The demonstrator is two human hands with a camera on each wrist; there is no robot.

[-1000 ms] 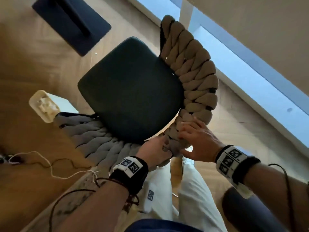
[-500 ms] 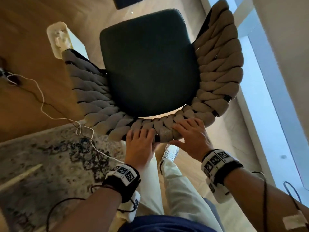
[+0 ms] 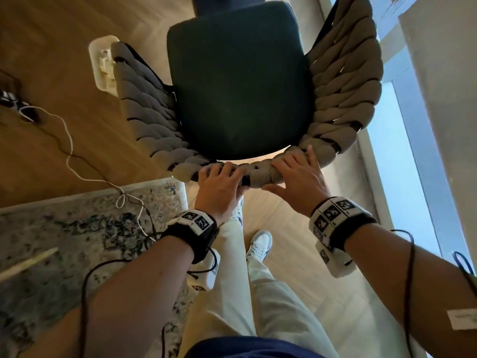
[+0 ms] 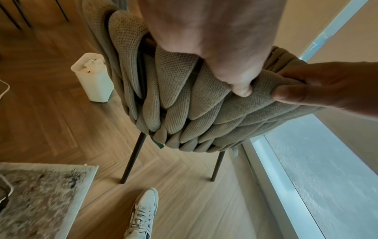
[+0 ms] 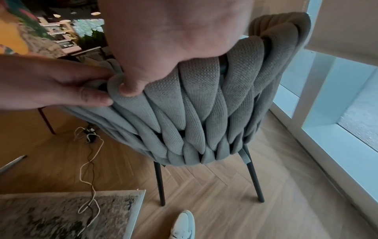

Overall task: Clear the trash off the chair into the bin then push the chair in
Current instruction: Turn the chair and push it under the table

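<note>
hidden: front legs of chair [image 3: 237, 81] are under the seat; only the two rear legs show in the wrist views. Bin [image 3: 102, 64] is partly behind the left wing of the woven backrest; contents hard to make out, just pale shapes inside.
cut off: dark object at the top edge past the seat, can't identify.
left hand [image 3: 222, 188]: fingers curled over the backrest top rim, thumb on the rear face, gripping it.
right hand [image 3: 296, 177]: same rim, just beside the left, fingers wrapped over, thumb pressed on the back.
chair: on wood floor, seat bare, window ledge [image 3: 402, 140] close on its right.
around: bin touching or just beside the chair's left side; white cable [image 3: 69, 148] across the floor onto the rug [image 3: 64, 228]; shoe [image 3: 259, 245] behind the chair.
</note>
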